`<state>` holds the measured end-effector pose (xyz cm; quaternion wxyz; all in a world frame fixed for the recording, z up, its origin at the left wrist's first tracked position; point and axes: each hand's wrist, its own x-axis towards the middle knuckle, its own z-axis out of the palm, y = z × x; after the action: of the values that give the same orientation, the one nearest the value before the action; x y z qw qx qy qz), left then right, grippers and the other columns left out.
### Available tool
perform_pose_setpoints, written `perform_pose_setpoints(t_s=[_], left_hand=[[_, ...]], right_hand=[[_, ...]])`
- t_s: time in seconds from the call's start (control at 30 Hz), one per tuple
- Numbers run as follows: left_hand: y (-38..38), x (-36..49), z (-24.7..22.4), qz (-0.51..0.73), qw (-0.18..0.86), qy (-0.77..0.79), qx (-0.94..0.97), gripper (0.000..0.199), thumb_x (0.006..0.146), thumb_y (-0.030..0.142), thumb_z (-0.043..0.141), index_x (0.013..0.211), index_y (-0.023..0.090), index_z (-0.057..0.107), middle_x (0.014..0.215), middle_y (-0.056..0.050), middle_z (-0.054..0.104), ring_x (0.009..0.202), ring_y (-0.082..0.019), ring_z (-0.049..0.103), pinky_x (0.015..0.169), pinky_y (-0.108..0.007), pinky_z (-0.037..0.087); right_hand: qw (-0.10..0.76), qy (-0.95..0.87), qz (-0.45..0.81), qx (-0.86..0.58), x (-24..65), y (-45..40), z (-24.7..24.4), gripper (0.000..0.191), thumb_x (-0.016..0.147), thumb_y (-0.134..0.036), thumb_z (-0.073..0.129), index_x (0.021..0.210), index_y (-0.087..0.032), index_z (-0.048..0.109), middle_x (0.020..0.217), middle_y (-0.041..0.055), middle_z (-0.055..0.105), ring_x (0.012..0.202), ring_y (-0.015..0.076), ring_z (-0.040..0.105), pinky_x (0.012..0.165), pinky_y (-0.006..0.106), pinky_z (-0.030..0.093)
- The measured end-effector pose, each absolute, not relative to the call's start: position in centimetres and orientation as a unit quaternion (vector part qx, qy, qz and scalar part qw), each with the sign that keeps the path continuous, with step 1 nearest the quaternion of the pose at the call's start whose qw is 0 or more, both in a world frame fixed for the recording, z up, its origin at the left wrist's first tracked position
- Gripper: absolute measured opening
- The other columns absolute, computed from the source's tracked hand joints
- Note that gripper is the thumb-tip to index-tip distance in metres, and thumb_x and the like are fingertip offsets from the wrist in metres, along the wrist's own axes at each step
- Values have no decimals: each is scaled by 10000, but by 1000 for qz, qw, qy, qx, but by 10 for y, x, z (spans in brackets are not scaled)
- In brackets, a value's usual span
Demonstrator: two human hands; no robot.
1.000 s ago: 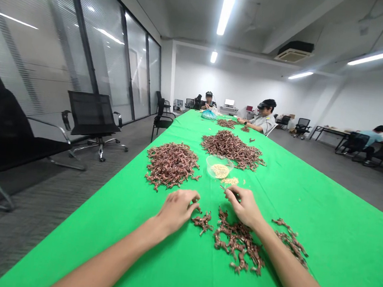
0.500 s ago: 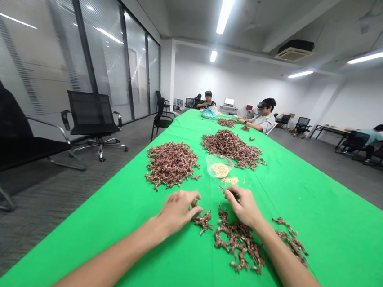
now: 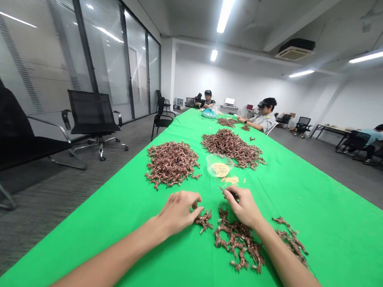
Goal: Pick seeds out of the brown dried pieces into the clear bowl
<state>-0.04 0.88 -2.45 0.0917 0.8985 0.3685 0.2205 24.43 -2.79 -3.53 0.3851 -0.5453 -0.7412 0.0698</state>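
My left hand [image 3: 178, 212] rests on the green cloth, thumb and fingers curled round a small brown animal-shaped figurine [image 3: 195, 205], mostly hidden by the fingers. Another figurine [image 3: 205, 221] lies just beyond the thumb. In my right hand [image 3: 244, 205] is a thin metal tool that looks like tweezers [image 3: 220, 189], its tip pointing left; the rest is covered by the fingers. Below that hand spreads a loose group of brown figurines [image 3: 238, 240]. A clear plastic bowl [image 3: 210, 167] of small pale pieces stands ahead, with some spilled pale pieces [image 3: 231, 180] beside it.
Large figurine heaps lie at the left [image 3: 172, 164] and farther back [image 3: 230, 147]. A smaller row of figurines [image 3: 292, 241] is right of my right forearm. Two people sit at the far end near a blue bag [image 3: 209, 113]. Black chairs [image 3: 91, 113] line the left side.
Both hands stay almost in place. The tip of the tweezers has shifted very slightly. At the far end, a seated person has moved their hands a little.
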Motion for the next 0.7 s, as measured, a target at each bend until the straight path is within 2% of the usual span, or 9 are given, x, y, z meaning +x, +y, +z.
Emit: perform_pose_setpoints(t_s=[0.7], left_hand=[[8,1,-27,220,77,336,913,154,892,320,570,979,220,649,844,-7,676,762,-183,610,680,-295,405]], right_hand=[[366,-747,66,-551,243,-29,-34,322,990,-403,441,868,-178,635,803,20,658,720,169,580,679,276,377]])
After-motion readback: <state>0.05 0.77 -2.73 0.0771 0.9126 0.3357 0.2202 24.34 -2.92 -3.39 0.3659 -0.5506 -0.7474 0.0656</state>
